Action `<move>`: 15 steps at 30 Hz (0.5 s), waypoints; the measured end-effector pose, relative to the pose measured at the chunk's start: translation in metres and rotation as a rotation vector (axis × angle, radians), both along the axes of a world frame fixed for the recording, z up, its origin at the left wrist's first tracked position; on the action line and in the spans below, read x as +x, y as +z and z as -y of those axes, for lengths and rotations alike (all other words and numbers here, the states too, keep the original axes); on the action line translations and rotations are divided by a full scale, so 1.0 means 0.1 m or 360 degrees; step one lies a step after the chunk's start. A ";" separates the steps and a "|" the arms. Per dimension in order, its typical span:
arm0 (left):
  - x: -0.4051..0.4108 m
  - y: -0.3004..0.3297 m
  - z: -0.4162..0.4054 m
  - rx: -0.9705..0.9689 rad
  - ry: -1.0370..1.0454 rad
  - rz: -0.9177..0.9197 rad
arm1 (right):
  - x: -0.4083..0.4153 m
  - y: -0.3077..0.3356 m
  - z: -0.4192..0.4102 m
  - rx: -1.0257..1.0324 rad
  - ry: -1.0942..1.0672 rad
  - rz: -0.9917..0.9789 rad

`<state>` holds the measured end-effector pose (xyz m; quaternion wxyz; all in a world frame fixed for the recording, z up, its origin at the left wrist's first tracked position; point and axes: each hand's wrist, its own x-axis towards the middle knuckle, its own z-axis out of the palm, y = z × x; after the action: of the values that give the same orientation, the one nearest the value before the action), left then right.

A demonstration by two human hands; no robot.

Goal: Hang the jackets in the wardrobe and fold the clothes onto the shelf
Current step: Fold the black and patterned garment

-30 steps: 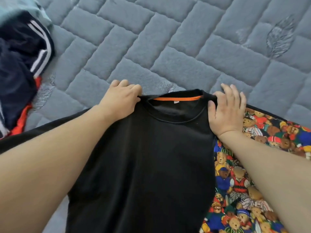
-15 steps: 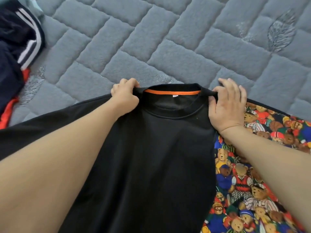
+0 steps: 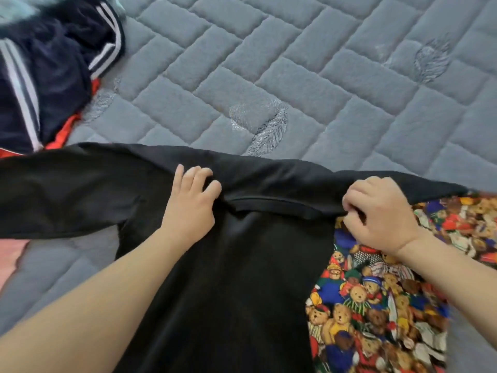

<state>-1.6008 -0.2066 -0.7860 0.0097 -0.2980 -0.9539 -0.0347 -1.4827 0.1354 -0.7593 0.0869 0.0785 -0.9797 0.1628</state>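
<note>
A black sweatshirt point(image 3: 242, 278) lies spread on the grey quilted bed cover point(image 3: 282, 76), its sleeves reaching out to both sides. The collar band shows plain black between my hands. My left hand point(image 3: 189, 208) grips the fabric at the left end of the collar. My right hand point(image 3: 382, 211) is curled on the fabric at the collar's right end. Under the sweatshirt's right side lies a cloth printed with teddy bears point(image 3: 382, 305).
A heap of clothes sits at the far left: a navy jacket with white stripes point(image 3: 51, 68) and something red point(image 3: 64, 133) beneath it. A pink cloth point(image 3: 10, 262) shows at the left edge.
The collar with its orange inner tape has gone from view; only plain black collar shows now. Both hands pulled nearer to me and gripped tighter, and the left sleeve now lies stretched out.
</note>
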 end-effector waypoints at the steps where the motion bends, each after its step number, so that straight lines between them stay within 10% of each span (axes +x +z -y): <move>1: 0.05 0.01 0.01 0.0021 0.0049 0.0108 | -0.01 0.05 0.01 0.0001 0.0029 -0.0003; 7: -0.26 0.01 -0.51 0.0127 0.0737 0.0648 | -0.63 -0.40 0.40 0.0225 -0.0557 0.0460; 15: -0.26 -0.40 -0.52 -0.0246 0.0773 0.0378 | -0.67 -0.75 0.40 0.0275 -0.0596 0.0486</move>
<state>-1.6271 -0.1550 -0.8256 -0.1167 -0.0545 -0.9916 0.0069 -1.5492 0.0957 -0.8339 -0.0406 -0.1226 -0.9892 0.0695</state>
